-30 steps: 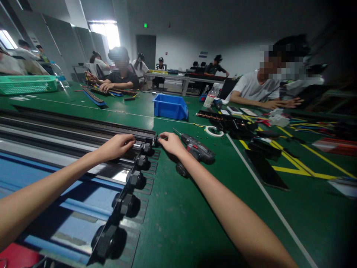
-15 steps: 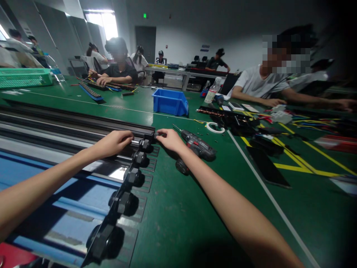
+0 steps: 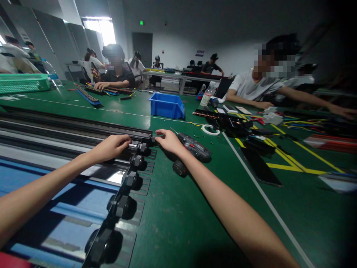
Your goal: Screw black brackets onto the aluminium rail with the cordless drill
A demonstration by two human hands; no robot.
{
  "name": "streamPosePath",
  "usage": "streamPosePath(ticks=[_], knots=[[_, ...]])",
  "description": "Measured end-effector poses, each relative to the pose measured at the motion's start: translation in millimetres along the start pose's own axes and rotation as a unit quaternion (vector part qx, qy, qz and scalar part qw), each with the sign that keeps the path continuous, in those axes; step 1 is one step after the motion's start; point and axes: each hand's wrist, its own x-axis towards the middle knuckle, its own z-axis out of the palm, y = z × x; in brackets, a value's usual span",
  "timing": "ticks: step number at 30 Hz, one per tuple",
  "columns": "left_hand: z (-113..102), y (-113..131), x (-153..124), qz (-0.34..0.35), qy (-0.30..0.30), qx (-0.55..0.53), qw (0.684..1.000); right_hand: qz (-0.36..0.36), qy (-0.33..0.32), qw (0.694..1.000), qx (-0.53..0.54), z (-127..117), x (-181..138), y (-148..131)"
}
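Note:
Dark cable glands (image 3: 126, 206) stand in a row along the end plate of a long panel of black and silver metal profiles (image 3: 69, 124). My left hand (image 3: 113, 147) rests over the profiles behind that plate, its fingers curled; what they grip, if anything, is hidden. At the far end of the row, my right hand (image 3: 169, 141) is beside a small black gland (image 3: 153, 139). Its thumb is close to the gland, and a gap shows between thumb and forefinger. A black cordless drill (image 3: 195, 147) lies just right of this hand.
Beyond my hands stands a blue bin (image 3: 167, 106). A roll of white tape (image 3: 211, 129), a bottle (image 3: 208, 95), wires and a dark flat panel (image 3: 260, 165) lie to the right. A green basket (image 3: 23, 82) is far left. Other people sit across the table.
My right thumb and forefinger have spread apart at the far gland. My left hand stays in place, curled. The view has shifted slightly.

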Motion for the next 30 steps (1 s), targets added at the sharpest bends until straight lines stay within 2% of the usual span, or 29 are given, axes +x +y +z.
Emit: streamPosePath(ticks=[4,6,10,12,14,17,20,30], knots=[[0.7,-2.5,-0.1,0.004,-0.002,-0.001,1.0,0.03,-0.038,0.994,0.103,-40.0,9.4,-0.8],[1.0,-3.0,-0.4,0.005,-0.002,-0.001,1.0,0.048,-0.027,0.992,0.115,-69.3,12.7,6.5],[1.6,-3.2,-1.2,0.005,-0.001,-0.001,1.0,0.108,0.047,0.993,-0.02,-126.8,12.6,44.2],[2.3,-4.0,-1.0,0.005,-0.002,0.001,1.0,0.16,0.064,0.976,-0.131,-147.4,9.5,69.7],[3.0,-5.1,-0.3,0.007,0.0,0.005,1.0,0.197,0.076,0.961,-0.176,-159.8,5.5,94.0],[3.5,-6.3,0.8,0.01,0.001,0.011,1.0,0.232,0.084,0.947,-0.207,-163.5,1.1,121.5],[2.7,-5.6,0.8,0.008,-0.001,0.015,1.0,0.249,0.076,0.94,-0.22,-156.5,1.3,137.2],[1.5,-2.3,-0.2,0.008,-0.001,-0.002,1.0,0.248,0.074,0.94,-0.224,-143.4,2.4,148.2]])
